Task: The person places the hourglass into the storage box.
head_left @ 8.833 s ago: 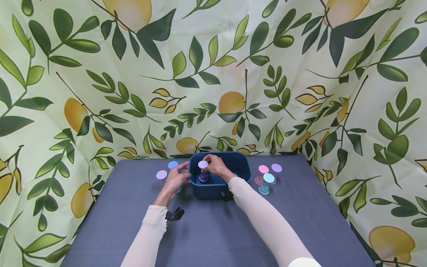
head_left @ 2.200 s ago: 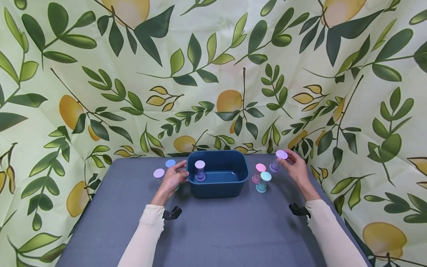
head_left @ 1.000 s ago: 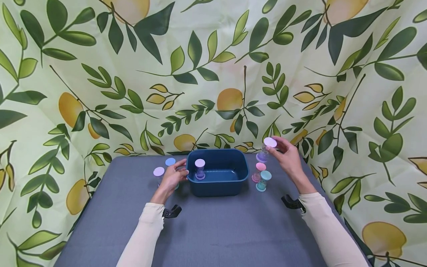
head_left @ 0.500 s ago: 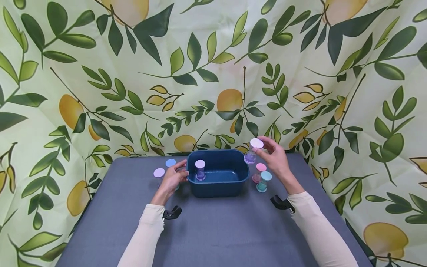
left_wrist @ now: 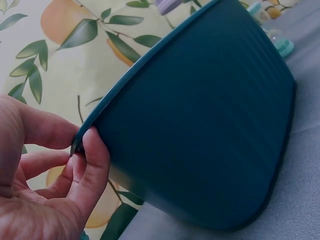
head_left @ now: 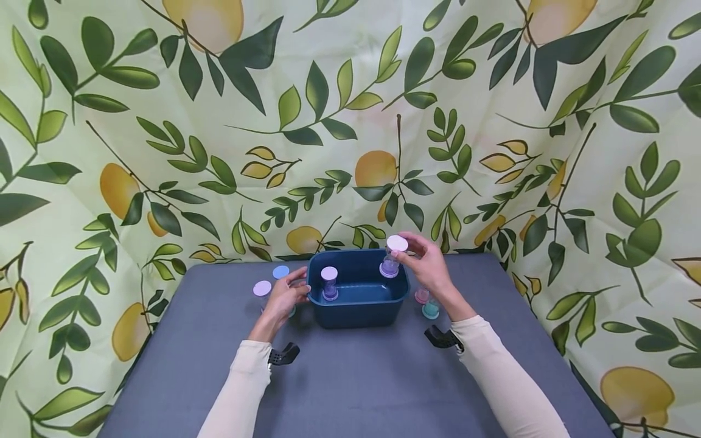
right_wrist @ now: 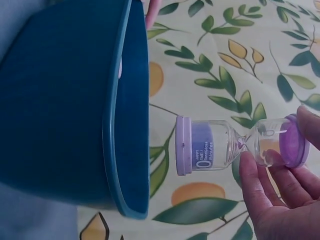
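My right hand point(head_left: 429, 267) grips a purple sand timer point(right_wrist: 205, 145) near its upper cap, with the timer over the right part of a dark blue bin point(head_left: 356, 315). Its lower cap looks level with the opening in the head view and clear of the rim in the right wrist view. Inside the bin, a second purple sand timer point(head_left: 330, 285) stands upright at the left. My left hand point(head_left: 282, 304) pinches the bin's left rim, and the left wrist view shows the fingertips point(left_wrist: 95, 142) at that edge.
Left of the bin stand a lilac-capped timer point(head_left: 262, 288), a blue-capped timer point(head_left: 281, 272) and a partly hidden green one. To the right, a pink timer point(head_left: 421, 296) and a teal timer point(head_left: 431, 309) are partly covered by my right hand. A patterned cloth point(head_left: 328, 134) hangs behind the table.
My right hand picked up the purple timer at the far right and carried it left over the bin. Earlier it set the other purple timer inside. My left hand stayed at the rim.
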`<state>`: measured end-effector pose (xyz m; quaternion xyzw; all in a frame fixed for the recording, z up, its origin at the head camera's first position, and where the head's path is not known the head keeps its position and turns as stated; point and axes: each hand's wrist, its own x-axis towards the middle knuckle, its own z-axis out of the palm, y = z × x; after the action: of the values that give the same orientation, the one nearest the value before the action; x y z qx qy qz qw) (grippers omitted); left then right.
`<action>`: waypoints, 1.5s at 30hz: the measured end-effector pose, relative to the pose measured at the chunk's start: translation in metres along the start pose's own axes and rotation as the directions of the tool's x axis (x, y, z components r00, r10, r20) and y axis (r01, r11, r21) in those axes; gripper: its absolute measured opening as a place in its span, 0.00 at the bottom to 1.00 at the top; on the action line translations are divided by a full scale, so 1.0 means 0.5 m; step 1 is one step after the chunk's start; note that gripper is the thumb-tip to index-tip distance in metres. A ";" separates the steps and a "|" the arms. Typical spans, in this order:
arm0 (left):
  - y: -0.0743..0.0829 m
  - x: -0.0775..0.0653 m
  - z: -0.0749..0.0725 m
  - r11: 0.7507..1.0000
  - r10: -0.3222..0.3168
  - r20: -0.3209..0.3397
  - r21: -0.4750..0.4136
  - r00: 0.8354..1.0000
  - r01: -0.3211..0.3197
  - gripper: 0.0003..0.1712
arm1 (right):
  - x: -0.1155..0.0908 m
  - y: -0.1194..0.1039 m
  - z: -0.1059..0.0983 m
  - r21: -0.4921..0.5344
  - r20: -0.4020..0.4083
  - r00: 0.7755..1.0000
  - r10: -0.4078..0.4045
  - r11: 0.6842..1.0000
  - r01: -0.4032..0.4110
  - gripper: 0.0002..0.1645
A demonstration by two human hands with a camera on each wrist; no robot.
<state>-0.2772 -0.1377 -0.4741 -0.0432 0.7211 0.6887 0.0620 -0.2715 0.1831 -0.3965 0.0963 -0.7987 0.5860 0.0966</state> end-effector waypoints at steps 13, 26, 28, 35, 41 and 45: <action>-0.001 0.002 0.000 1.000 -0.010 -0.001 -0.006 1.000 0.010 0.32 | 0.018 0.003 0.059 0.041 0.050 0.999 0.016 0.999 -0.018 0.32; 0.001 0.002 0.002 0.999 -0.038 -0.009 0.010 0.999 0.038 0.31 | 0.039 0.024 0.109 0.053 0.069 0.995 0.073 0.996 -0.077 0.28; 0.001 0.002 0.002 0.999 -0.033 -0.007 0.014 0.999 0.033 0.31 | 0.042 0.031 0.117 0.057 0.075 0.994 0.084 0.994 -0.088 0.28; -0.001 0.002 0.000 1.000 -0.021 -0.006 0.003 1.000 0.021 0.32 | 0.052 0.047 0.143 0.069 0.092 0.987 0.131 0.988 -0.138 0.28; -0.004 0.000 0.001 1.000 -0.011 0.006 -0.012 1.000 0.011 0.32 | 0.060 0.059 0.164 0.077 0.097 0.981 0.167 0.982 -0.175 0.29; -0.002 0.001 0.002 1.000 -0.015 0.002 -0.006 1.000 0.015 0.32 | 0.065 0.066 0.176 0.044 0.100 0.978 0.183 0.981 -0.189 0.29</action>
<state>-0.2777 -0.1366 -0.4752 -0.0482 0.7185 0.6906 0.0675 -0.3155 0.1077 -0.4440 0.0514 -0.7919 0.6085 0.0007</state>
